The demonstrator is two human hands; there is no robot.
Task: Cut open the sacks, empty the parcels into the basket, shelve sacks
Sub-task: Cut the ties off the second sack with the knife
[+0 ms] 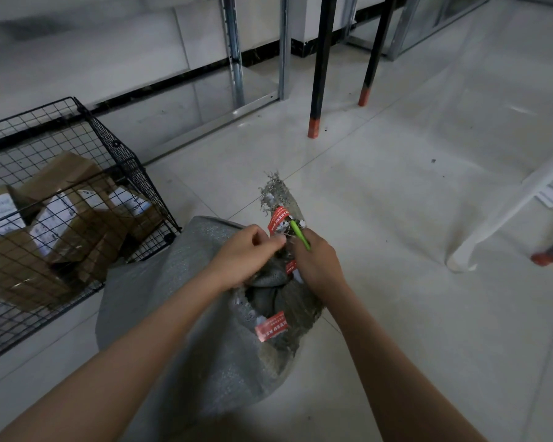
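From the head view, both bare forearms reach down and forward over a grey woven plastic sack that lies on the pale tiled floor, near the middle of the scene. The left hand comes in from the near left, knuckles up. Its fingers are curled and its thumb and forefinger pinch the bunched neck of the sack, right beside a strip of red tape. The right hand meets it from the right, fingers wrapped round a slim green-handled cutter whose far end touches the taped neck; I cannot make out the blade itself. The frayed top of the sack sticks up just beyond both hands, and the fabric below the right wrist gapes with a torn hole.

To the left, close against the sack, stands a black wire-mesh basket. Inside it lie several brown cardboard parcels with white labels, tumbled at angles.

Farther off, two black table legs with orange-red feet stand on the floor, and a white frame leg slants in at the right.
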